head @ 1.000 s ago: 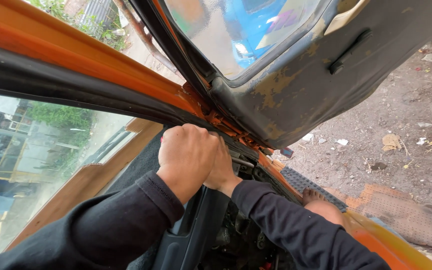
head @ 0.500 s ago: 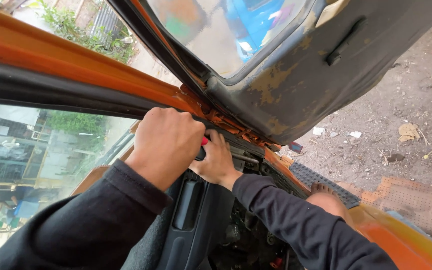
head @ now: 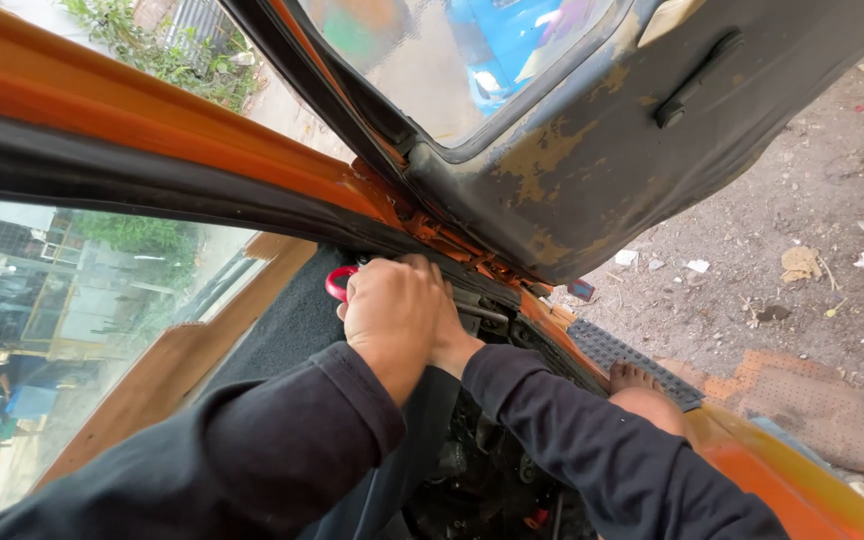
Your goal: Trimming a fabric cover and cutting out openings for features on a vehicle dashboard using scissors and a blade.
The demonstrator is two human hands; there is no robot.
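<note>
Up close to the orange car, seen from the head camera, both hands are pressed together just under the door frame. The left hand (head: 392, 305) is a closed fist in front. It is wrapped around a tool with a red handle (head: 339, 283), and only a small red loop of it sticks out on the left side of the fist. The right hand (head: 449, 335) sits right behind the left one, touching it. Most of it is hidden, so I cannot tell how far it is open or if it holds anything. Both arms wear dark sleeves (head: 282, 440).

Above the hands runs the orange roof edge (head: 152, 130) with a black rubber strip under it. The open door (head: 592, 170) hangs over them. Its inside panel is dark grey with rusty yellow patches, and it has a window at the top. To the left is the windshield (head: 72, 320), with green plants and buildings showing through. Below the right arm there is a bare knee (head: 657, 405) and a bare foot (head: 637, 378) resting on a grey ridged step (head: 612, 345). Outside, the dirt ground (head: 802, 220) has bits of litter and dry leaves on it.
</note>
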